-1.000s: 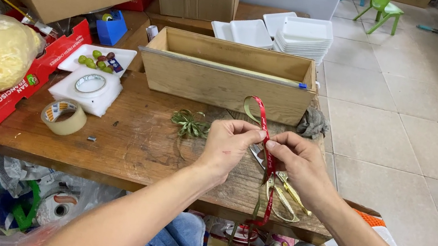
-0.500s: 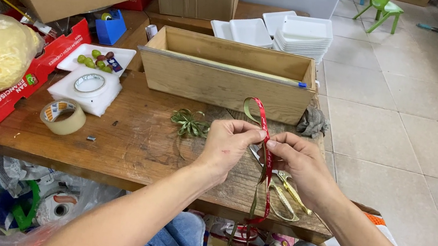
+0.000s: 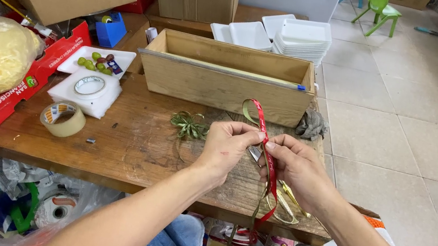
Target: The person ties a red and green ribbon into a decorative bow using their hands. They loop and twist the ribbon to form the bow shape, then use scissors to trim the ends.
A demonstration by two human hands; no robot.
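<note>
My left hand (image 3: pixel 230 145) and my right hand (image 3: pixel 296 168) meet over the front of a wooden table (image 3: pixel 134 151), both pinching a red ribbon (image 3: pixel 261 120). The ribbon loops up above my fingers, with a gold-green underside, and its tail hangs down past the table edge towards my lap. A finished green ribbon bow (image 3: pixel 188 125) lies on the table just left of my left hand. Gold-handled scissors (image 3: pixel 289 206) rest on the table under my right wrist.
A long open wooden box (image 3: pixel 225 80) stands behind my hands, a grey rag (image 3: pixel 312 125) at its right end. Tape rolls (image 3: pixel 63 119), a white foam block (image 3: pixel 86 91), a tray of olives, a red carton, cardboard boxes and stacked white trays fill the left and back.
My hands have stayed in place; the ribbon loop above my fingers has shifted slightly as my fingers work it.
</note>
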